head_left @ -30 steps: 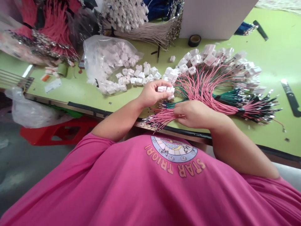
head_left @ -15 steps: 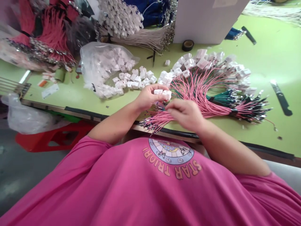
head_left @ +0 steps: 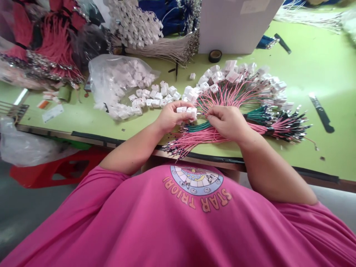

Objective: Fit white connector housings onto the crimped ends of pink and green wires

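My left hand (head_left: 169, 116) grips white connectors (head_left: 186, 110); right hand (head_left: 226, 120) pinches pink wires (head_left: 200, 136) (desk's near edge); plastic bag (head_left: 116, 79) holds more connectors.

The table (head_left: 319, 59) is light green with a black edge strip. The connectors (head_left: 187, 109) are white, and the loose ones in the clear bag (head_left: 111, 74) are white too. The wires (head_left: 200, 135) are pink and dark green, with silver metal ends. The shirt (head_left: 178, 222) is pink, with orange letters and a round pale print. The tape roll (head_left: 215, 56) is black. The box (head_left: 233, 22) is white.
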`<state>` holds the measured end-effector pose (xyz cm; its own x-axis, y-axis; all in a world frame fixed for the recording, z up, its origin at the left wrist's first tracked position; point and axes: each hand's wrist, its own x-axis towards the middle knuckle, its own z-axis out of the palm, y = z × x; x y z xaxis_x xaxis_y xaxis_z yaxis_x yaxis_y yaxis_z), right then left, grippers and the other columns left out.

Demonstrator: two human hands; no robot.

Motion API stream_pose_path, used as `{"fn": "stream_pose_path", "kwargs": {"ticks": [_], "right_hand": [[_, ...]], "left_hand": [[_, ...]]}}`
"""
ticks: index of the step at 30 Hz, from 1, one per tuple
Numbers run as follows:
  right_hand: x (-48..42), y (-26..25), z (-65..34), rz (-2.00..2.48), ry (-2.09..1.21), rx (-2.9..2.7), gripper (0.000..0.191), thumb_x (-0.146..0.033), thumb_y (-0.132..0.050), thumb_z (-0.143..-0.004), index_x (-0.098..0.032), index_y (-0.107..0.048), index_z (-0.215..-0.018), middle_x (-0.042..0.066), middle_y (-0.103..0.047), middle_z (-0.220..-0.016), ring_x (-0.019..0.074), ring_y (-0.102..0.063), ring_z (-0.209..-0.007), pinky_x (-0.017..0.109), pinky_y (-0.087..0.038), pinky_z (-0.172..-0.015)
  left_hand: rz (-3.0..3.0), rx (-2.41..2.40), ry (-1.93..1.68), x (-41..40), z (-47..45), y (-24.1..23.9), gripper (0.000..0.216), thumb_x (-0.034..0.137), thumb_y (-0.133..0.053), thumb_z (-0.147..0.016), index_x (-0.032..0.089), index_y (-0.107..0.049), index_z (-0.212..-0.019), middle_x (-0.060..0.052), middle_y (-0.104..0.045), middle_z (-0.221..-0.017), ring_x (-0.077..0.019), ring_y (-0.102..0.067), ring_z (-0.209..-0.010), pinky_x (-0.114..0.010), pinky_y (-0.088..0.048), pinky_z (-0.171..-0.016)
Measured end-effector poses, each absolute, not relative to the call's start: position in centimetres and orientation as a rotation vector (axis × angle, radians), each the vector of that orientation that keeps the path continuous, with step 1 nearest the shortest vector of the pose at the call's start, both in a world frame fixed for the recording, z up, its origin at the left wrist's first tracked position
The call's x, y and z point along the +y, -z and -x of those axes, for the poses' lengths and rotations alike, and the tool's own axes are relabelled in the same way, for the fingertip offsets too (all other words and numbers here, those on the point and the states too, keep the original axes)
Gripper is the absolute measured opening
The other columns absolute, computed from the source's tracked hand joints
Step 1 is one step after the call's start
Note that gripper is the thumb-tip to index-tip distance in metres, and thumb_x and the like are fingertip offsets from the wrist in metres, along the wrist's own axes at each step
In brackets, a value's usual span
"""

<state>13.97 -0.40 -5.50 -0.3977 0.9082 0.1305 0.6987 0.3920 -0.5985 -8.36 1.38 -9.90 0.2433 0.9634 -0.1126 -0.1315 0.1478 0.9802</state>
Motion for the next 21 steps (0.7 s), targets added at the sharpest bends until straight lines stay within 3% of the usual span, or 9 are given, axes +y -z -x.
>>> {"fn": "stream_pose_path", "kwargs": {"ticks": [7, 14, 21], "right_hand": [[-0.8, 7.2, -13.6, 1.318, -0.349, -2.206, 0.029, -0.025, -0.051, -0.088, -0.023, -0.079, -0.094, 0.002, -0.076, -0.081, 0.016, -0.063, -0.07, 0.028, -0.039, -0.064], [-1.0, 7.5, -13.3, 1.263, 0.142, -2.493, 0.032, -0.02, -0.042, -0.092, -0.02, -0.073, -0.084, 0.004, -0.068, -0.064, 0.0148, -0.05, -0.057, 0.031, -0.024, -0.057], [-1.3, 8.2, -12.6, 1.157, 0.331, -2.53, 0.042, -0.021, -0.031, -0.102, -0.018, -0.073, -0.096, 0.004, -0.064, -0.061, 0.015, -0.045, -0.057, 0.034, -0.021, -0.057]], "left_hand": [[-1.081, 0.991, -1.018, 1.3, 8.2, 9.7, 0.046, 0.03, -0.092, -0.055, 0.014, -0.07, -0.092, -0.003, -0.075, -0.078, -0.013, -0.071, -0.064, -0.022, -0.056, -0.059], [-1.059, 1.011, -1.062, 1.3, 7.9, 9.5, 0.044, 0.032, -0.089, -0.056, 0.015, -0.066, -0.089, -0.001, -0.073, -0.074, -0.0128, -0.069, -0.058, -0.026, -0.057, -0.057], [-1.117, 1.032, -1.053, 1.1, 7.6, 9.5, 0.049, 0.046, -0.088, -0.058, 0.015, -0.062, -0.087, 0.001, -0.068, -0.066, -0.0106, -0.064, -0.05, -0.024, -0.054, -0.052]]}}
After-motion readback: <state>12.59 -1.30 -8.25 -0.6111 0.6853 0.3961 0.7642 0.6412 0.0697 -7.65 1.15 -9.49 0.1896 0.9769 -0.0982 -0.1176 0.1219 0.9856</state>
